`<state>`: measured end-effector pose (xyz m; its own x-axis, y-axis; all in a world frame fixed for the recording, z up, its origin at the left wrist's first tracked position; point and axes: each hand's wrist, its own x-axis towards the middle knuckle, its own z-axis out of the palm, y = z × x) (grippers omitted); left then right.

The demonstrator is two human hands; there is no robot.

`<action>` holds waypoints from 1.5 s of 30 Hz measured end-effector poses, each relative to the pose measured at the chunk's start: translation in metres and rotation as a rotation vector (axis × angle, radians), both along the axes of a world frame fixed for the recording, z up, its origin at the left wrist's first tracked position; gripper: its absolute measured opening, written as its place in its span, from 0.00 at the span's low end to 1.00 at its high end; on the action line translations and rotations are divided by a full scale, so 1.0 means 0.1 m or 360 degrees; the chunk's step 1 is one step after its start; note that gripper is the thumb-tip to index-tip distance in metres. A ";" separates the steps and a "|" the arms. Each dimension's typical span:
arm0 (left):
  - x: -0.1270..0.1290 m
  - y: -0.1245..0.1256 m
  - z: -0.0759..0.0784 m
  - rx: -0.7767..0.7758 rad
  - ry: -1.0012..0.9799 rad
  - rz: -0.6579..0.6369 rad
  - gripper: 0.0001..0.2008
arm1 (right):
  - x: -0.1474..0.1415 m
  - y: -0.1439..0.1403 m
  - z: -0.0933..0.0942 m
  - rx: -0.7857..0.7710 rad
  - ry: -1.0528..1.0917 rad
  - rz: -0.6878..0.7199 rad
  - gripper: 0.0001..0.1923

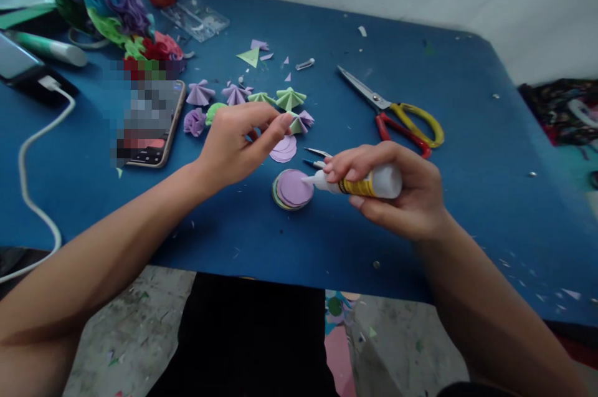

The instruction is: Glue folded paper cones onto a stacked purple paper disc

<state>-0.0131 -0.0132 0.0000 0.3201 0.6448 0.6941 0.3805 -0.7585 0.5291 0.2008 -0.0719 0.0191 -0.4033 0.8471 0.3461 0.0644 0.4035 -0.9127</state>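
My right hand (406,191) is wrapped round a white glue bottle (387,181) with a yellow label, tipped on its side. Its nozzle points left and meets the right edge of the purple paper circle (294,187) on top of a small round stack. My left hand (245,141) hovers up and left of that stack, thumb and forefinger pinched together. Whatever they might hold is hidden. Just beyond the fingertips is a green and purple folded paper piece (301,123); I cannot tell if they touch it. Loose lilac paper circles (284,149) lie below the left fingertips.
Scissors (378,100) with red and yellow handles lie at the right. Folded paper pieces (200,93) stand in rows behind my left hand. A phone (161,116), a white cable (25,166) and crumpled paper flowers (116,7) are at the left. Scraps dot the blue table (280,247).
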 end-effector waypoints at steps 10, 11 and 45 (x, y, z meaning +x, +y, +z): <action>0.00 -0.01 0.00 0.0015 0.0028 0.0014 0.18 | -0.01 0.02 -0.01 0.0085 0.0058 0.0186 0.08; 0.00 -0.02 0.01 -0.0009 0.0052 0.0023 0.18 | -0.02 0.02 -0.02 0.0075 0.0070 0.0217 0.07; -0.12 0.21 -0.10 0.0095 0.0766 0.0246 0.11 | 0.04 0.05 0.03 0.0007 0.0090 0.0384 0.05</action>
